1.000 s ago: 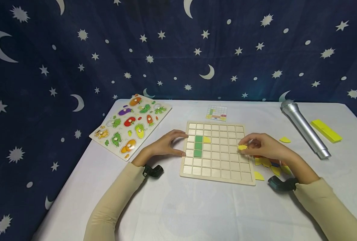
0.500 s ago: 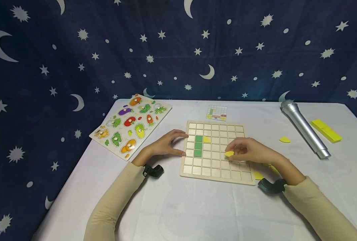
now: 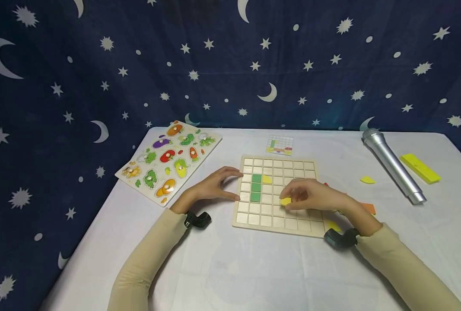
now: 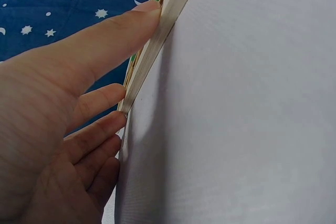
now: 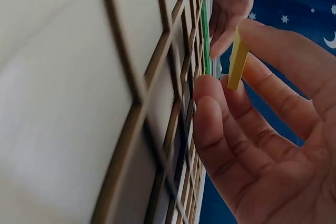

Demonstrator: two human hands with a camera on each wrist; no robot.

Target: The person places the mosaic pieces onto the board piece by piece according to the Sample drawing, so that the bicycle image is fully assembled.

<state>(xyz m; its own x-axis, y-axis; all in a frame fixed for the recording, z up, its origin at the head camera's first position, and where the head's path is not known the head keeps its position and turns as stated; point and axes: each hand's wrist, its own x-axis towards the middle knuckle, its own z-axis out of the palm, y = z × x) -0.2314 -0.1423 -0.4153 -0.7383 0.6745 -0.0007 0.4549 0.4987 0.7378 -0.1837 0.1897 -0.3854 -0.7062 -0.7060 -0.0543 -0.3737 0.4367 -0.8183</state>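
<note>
A square wooden grid board (image 3: 277, 221) lies on the white table, with a column of green square tiles (image 3: 255, 188) and a yellow tile (image 3: 267, 179) set in its cells. Against the board's left edge rests my left hand (image 3: 212, 185); its thumb and fingertips touch the wooden rim, fairly straight, as the left wrist view also shows. Over the middle of the grid, my right hand (image 3: 316, 196) pinches a small yellow tile (image 5: 239, 64) between thumb and fingers. In the right wrist view that tile is held on edge, apart from the board.
Behind the board lies a printed pattern card (image 3: 279, 145). A vegetable peg puzzle (image 3: 168, 162) sits at the left. To the right are a silver microphone (image 3: 394, 166), a yellow block (image 3: 421, 168), a loose yellow piece (image 3: 367, 179) and an orange piece (image 3: 368, 208) partly behind the right arm.
My right hand has carried the yellow tile leftward from the board's right edge to over its middle cells. The left hand has stayed at the left edge.
</note>
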